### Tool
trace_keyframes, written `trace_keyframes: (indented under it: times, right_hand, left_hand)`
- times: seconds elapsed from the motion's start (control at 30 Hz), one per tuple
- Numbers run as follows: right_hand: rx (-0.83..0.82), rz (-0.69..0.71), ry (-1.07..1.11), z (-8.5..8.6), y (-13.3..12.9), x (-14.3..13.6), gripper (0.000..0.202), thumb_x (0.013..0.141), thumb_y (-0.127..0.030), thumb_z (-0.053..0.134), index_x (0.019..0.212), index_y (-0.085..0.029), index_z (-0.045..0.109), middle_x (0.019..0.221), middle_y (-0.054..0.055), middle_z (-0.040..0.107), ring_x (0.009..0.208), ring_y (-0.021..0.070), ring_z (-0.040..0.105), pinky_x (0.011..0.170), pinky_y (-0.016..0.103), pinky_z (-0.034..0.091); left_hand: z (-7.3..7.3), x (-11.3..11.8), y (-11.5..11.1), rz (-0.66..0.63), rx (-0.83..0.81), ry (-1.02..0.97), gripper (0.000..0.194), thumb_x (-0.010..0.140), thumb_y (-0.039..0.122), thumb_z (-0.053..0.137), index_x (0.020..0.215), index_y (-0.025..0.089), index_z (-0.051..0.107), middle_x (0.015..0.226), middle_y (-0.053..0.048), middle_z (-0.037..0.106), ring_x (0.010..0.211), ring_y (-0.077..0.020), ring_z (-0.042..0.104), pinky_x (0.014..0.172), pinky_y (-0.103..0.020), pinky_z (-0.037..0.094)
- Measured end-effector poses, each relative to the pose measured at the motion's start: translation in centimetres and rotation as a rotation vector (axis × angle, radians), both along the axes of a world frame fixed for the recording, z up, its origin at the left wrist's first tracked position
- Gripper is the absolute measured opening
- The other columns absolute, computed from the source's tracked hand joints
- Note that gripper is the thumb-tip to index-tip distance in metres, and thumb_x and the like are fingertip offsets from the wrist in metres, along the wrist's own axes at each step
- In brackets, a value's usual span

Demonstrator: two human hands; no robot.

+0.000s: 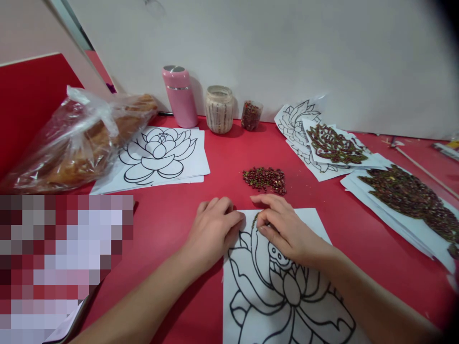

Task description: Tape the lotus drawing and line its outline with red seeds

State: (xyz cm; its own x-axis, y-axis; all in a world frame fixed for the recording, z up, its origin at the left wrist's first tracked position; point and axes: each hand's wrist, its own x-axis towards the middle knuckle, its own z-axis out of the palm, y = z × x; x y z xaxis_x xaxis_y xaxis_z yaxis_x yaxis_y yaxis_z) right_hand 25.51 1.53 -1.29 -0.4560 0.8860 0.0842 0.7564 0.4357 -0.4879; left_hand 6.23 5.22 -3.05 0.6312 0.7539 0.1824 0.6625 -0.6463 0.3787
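A white sheet with a black lotus outline lies before me on the red table. At its upper left corner rests my left hand, fingers curled down and thumb at the paper's edge; whatever is in them is hidden. My right hand is over the upper part of the drawing, thumb and forefinger pinched at a petal's tip. Anything between those fingertips is too small to make out. A short row of small green beans follows the petal line beside them. Just beyond the sheet lies a loose pile of red and green beans.
Lotus printouts lie at left by a plastic bag of bread. Along the white wall stand a pink flask, a jar and a cup of beans. Bean-covered sheets lie at right. A blurred patch covers the lower left.
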Motion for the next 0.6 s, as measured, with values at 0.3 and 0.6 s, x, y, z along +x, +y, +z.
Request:
trace_keyframes:
  times: [0.3,0.6]
  right_hand:
    - [0.037,0.027,-0.054,0.03,-0.03,-0.24,0.011,0.084,-0.018,0.042,0.079,-0.020,0.051,0.124,0.007,0.040,0.119,0.0220,0.031,0.092,0.043,0.033]
    - [0.053,0.034,-0.063,0.05,0.01,-0.22,0.013,0.083,-0.019,0.042,0.081,-0.020,0.054,0.124,0.007,0.040,0.119,0.0228,0.032,0.090,0.043,0.034]
  left_hand:
    - [-0.07,-0.03,0.02,-0.002,0.009,-0.020,0.021,0.083,0.020,0.043,0.085,0.024,0.063,0.082,-0.003,0.051,0.077,-0.0170,0.044,0.067,-0.031,0.030]
    - [-0.14,-0.07,0.01,-0.005,0.018,-0.019,0.021,0.082,0.019,0.043,0.085,0.024,0.063,0.081,-0.003,0.050,0.076,-0.0166,0.043,0.066,-0.031,0.030]
